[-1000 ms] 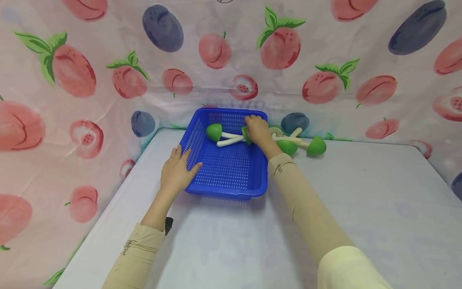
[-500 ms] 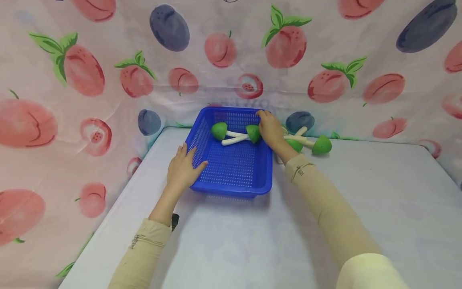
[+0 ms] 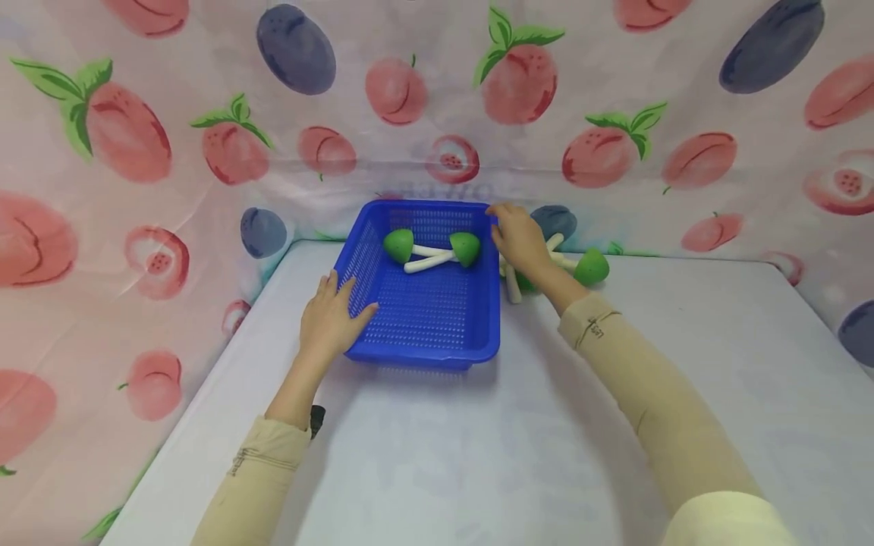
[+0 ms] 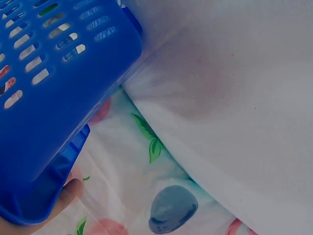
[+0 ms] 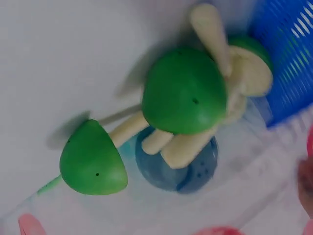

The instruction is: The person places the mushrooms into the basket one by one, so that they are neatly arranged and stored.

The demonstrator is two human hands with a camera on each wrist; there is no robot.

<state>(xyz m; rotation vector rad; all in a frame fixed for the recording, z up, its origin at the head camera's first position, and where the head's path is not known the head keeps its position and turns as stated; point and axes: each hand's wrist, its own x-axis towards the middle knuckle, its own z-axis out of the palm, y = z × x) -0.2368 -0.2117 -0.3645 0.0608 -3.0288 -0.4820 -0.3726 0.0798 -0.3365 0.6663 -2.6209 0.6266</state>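
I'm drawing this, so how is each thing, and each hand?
Blue basket: upright, open on top, partly filled.
Two mushrooms inside: lying down, stems overlapping.
Mushrooms outside: lying in a jumbled heap.
Left hand: fingers spread, at the basket's rim.
Right hand: no mushroom seen in it.

Nothing reads clearly: faint lettering (image 3: 459, 189) on the fruit-print cloth (image 3: 437, 106) behind the blue basket (image 3: 423, 315), tiny script (image 3: 595, 327) on my sleeve cuffs (image 3: 586, 312).

A pale counter (image 3: 423, 447) is lying flat; a fruit-printed cloth (image 3: 382, 38) is hanging past its left, far and right edges, bearing pink fruits (image 3: 520, 85) and green leaves (image 3: 501, 29); a dark blue oval (image 3: 262, 233) is showing beside the far left corner.
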